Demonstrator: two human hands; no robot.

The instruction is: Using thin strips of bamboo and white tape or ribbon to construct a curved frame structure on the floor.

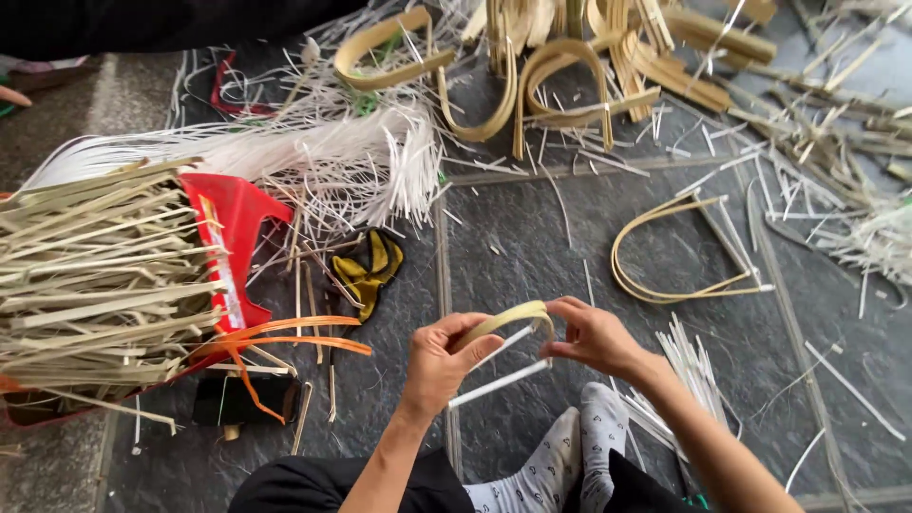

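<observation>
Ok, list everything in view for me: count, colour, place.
bent strip: one, tan, held between both hands
white strips: two, under the hands
slat bundle: one, pale tan, far left
red tray: one, under the bundle's right end
white strands: a heap, upper left
hoops: several, tan, top centre
thin loop: one, tan, right of centre
cloth: one, yellow and black, centre left
floor: dark grey tiles
socks: two, grey, bottom centre
left hand: gripping strip
right hand: gripping strip
</observation>
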